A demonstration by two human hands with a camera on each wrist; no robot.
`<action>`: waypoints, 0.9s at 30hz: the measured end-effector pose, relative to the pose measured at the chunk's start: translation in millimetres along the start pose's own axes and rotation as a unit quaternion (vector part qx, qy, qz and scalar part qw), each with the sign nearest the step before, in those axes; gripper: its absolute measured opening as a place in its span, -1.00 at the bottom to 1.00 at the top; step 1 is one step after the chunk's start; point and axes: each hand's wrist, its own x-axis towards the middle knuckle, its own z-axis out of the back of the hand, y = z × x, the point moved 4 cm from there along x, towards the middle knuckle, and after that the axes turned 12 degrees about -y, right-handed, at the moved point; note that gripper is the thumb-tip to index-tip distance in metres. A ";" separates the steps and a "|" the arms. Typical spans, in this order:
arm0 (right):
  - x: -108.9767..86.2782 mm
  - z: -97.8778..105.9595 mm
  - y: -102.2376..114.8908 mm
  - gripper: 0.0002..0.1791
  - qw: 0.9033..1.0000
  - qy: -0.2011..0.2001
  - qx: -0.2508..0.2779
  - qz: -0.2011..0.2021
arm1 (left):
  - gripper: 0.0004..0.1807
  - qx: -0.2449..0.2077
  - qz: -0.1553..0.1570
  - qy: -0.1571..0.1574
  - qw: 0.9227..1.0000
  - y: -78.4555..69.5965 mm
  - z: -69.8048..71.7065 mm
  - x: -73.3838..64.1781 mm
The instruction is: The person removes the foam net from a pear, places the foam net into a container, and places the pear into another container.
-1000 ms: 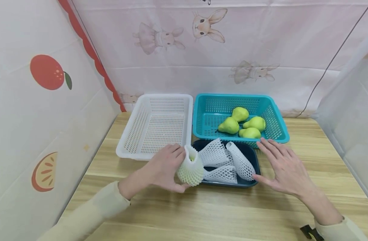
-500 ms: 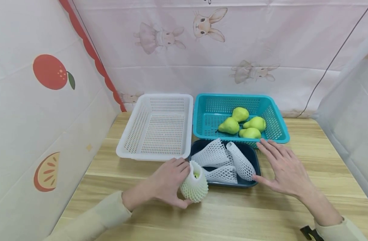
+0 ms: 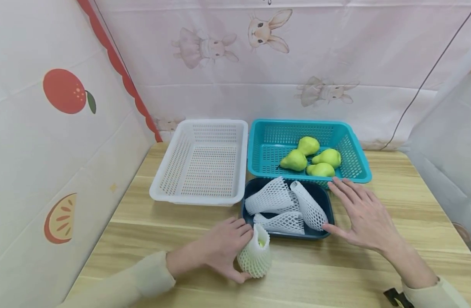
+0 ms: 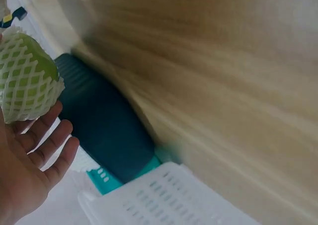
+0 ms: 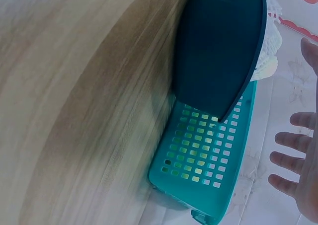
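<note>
My left hand [image 3: 222, 248] grips a green pear [image 4: 42, 61] wrapped in a white foam net sleeve [image 3: 257, 255], in front of the dark tray. In the left wrist view the pear's skin shows through the mesh, thumb side cut off by the frame edge. My right hand [image 3: 364, 216] holds nothing; its fingers are spread beside the right end of the dark tray [image 3: 326, 201]. Several flat foam net sleeves [image 3: 283, 222] lie in that tray. Apart from the tray in the right wrist view, the right fingers [image 5: 293, 140] are extended.
Behind the dark tray stands a teal basket [image 3: 359, 164] with several bare green pears [image 3: 294, 160]. A white basket [image 3: 158, 188] is left of it. All stand on a wooden table [image 3: 316, 278], against a printed cloth backdrop [image 3: 235, 94]. A black strap [image 3: 398, 297] shows by the right sleeve.
The left hand has carried the sleeved pear toward the table's front and slightly right, away from the dark tray's left end. The right hand has stayed in place.
</note>
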 end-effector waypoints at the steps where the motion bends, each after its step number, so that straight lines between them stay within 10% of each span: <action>1: -0.2 0.1 0.0 0.21 1.000 0.001 0.000 0.000 | -0.03 -0.002 -0.003 0.001 1.000 -1.3 -2.2 -0.2; 27: -1.1 -0.2 1.5 0.20 1.000 -0.012 0.005 0.006 | -0.12 0.014 -0.011 -0.014 1.000 -13.7 -28.9 -5.3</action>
